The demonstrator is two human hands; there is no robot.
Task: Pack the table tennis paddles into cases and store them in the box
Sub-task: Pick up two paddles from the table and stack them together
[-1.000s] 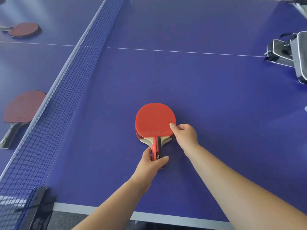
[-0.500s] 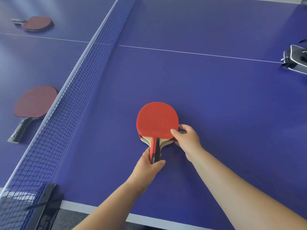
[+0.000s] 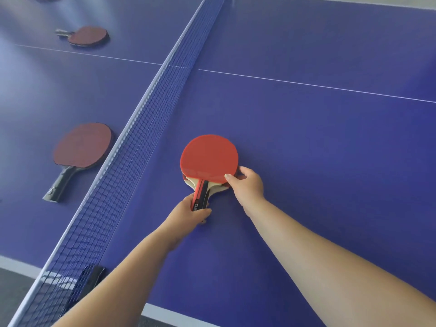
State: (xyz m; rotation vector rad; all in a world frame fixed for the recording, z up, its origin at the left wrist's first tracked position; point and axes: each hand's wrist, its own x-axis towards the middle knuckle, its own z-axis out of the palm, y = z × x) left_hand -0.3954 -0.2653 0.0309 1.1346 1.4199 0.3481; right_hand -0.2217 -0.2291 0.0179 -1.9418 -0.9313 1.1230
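Stacked pair of red paddles lying flat on blue tabletop, just right of the net, handles toward the near edge, lower blade peeking out beneath the upper. Left hand wrapped round the stacked handles, fingers curled and clamped on the grip. Right hand pinching the blade edge at the lower right, thumb on the red rubber, fingers tucked under the rim. Judged light, stiff, flat; rubber faces grippy, wooden edges smooth, so likely to slide against each other unless squeezed together. Best hold judged as present: handles in one fist, blade rim steadied by the other hand. White lettering on the black and red handle, partly covered, roughly "YIN…", not legible in full. Two darker red paddles beyond the net: near one with black handle, far one. No case or box in view.
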